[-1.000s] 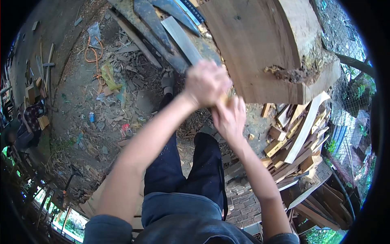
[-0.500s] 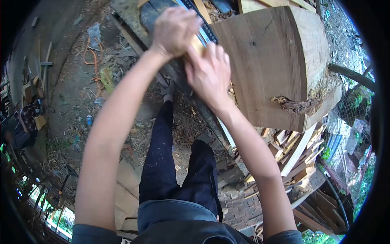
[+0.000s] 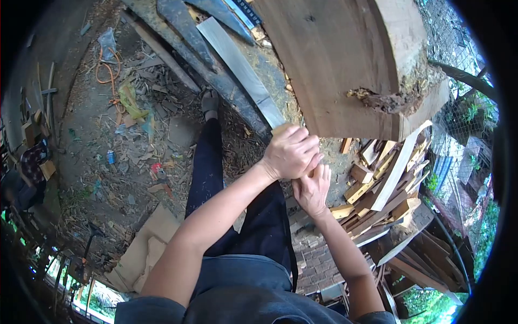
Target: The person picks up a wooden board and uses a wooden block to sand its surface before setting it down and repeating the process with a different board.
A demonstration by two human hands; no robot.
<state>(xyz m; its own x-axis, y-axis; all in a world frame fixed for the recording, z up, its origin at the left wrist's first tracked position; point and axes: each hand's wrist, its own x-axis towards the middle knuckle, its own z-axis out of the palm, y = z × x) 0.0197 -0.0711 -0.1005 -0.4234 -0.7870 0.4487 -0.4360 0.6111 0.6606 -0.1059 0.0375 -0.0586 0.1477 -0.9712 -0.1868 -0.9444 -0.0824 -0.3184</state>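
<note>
A long, flat, greyish strip [image 3: 237, 65] lies lengthwise on the dark, scuffed bench [image 3: 232, 97]. My left hand [image 3: 291, 153] is closed over the strip's near end. A bit of yellowish wood shows at its knuckles, but most of what it grips is hidden. Just below and touching it, my right hand [image 3: 313, 191] is closed too, fingers bent around something I cannot make out. At the far end of the bench is a dark ruler [image 3: 244, 12] with white markings. Close on the right stands a thick wood slab [image 3: 334, 70] with a rough, bark-like edge.
Split wood offcuts [image 3: 377, 183] are heaped below the slab. Wood chips and scraps litter the ground, with an orange cord [image 3: 112, 81] and a blue can [image 3: 110, 156] at left. Flat cardboard-like sheets [image 3: 137, 251] lie nearer. A person [image 3: 32, 167] is at the far left edge.
Both hands have come from the bench's far end back toward my body, along the strip. The strip, previously covered by my hands and arms, now shows. My view has shifted slightly.
</note>
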